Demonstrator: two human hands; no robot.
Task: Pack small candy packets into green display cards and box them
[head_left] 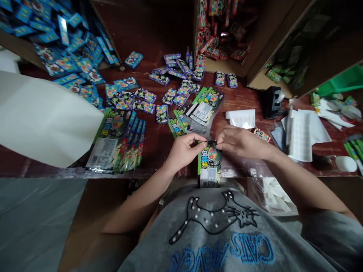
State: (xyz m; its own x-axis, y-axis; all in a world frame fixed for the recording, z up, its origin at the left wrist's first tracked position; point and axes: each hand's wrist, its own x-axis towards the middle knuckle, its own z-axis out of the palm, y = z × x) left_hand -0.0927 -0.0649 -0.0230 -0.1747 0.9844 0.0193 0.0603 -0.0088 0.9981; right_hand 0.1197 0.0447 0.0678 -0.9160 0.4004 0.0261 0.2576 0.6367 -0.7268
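Observation:
Close to my body, at the table's front edge, is a printed candy bag (209, 163) with green, black and coloured lettering. My left hand (185, 150) pinches its far end at the left corner. My right hand (239, 141) pinches the same end at the right corner, fingers closed. The bag's near end hangs over the edge towards my shirt. Just beyond my hands lie several similar bags (204, 107), fanned out and overlapping. To the left, a stack of filled candy bags (109, 139) leans in a row.
Small purple candy boxes (144, 95) lie scattered behind my hands. Blue boxes (76, 70) spill from a carton at left; red boxes (211, 43) fill another carton. At right are a tape dispenser (272, 102), white label sheets (300, 132) and a white-capped bottle (345, 164).

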